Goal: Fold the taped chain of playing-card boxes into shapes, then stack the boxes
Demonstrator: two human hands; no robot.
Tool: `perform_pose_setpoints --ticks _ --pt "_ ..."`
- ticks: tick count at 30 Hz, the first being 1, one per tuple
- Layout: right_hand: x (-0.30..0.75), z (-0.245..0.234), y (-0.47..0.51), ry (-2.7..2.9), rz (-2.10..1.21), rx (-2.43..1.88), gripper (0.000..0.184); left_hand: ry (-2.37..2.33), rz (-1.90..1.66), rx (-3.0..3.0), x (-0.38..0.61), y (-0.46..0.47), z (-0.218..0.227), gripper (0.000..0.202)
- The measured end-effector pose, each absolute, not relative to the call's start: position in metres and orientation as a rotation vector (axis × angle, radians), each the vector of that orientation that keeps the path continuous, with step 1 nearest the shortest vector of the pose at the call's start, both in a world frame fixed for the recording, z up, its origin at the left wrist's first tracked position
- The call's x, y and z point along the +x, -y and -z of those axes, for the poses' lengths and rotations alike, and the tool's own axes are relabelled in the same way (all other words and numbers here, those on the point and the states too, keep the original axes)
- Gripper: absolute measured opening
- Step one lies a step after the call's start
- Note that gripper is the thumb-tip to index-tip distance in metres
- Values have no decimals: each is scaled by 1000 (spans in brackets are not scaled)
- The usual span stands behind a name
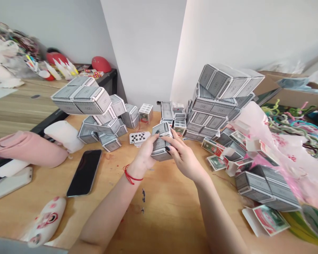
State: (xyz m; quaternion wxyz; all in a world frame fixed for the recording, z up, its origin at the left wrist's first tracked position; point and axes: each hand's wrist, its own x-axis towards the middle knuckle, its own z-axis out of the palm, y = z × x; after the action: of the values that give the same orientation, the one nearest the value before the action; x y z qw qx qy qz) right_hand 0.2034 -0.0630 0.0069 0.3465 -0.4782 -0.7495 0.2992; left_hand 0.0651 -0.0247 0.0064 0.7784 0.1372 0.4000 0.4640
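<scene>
Carefully: you are gripping the card block (161, 146) with both hands, left hand (145, 153) and right hand (181, 155), fingers closed around it. Squeezing unevenly is risking it buckling or slipping onto the table (164, 211).

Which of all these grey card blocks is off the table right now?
The card block held between the left hand and right hand, in front of the stacks. Every other block rests on the wooden table or in piles.

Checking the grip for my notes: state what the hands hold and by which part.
Both hands hold one block of grey-backed playing cards above the table: left hand on its left side, right hand on its right side and front.
</scene>
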Motion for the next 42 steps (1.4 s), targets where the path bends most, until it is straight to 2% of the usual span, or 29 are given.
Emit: perform_pose_setpoints --ticks 11,34,36,40,42 --pt "205 -6 66 1929 -848 -1168 46 -916 -979 239 63 23 -14 14" --pt "191 1 65 1909 -701 -1236 46 -864 -996 166 65 24 -4 21" --pt "188 -1 67 1931 -703 -1265 52 -853 -1016 175 65 24 -3 20" --pt "184 -5 70 1952 -666 -1356 91 -883 -1050 207 65 24 -6 26" --pt "185 -6 70 1963 -635 -1357 95 -893 -1049 211 66 26 -9 29"
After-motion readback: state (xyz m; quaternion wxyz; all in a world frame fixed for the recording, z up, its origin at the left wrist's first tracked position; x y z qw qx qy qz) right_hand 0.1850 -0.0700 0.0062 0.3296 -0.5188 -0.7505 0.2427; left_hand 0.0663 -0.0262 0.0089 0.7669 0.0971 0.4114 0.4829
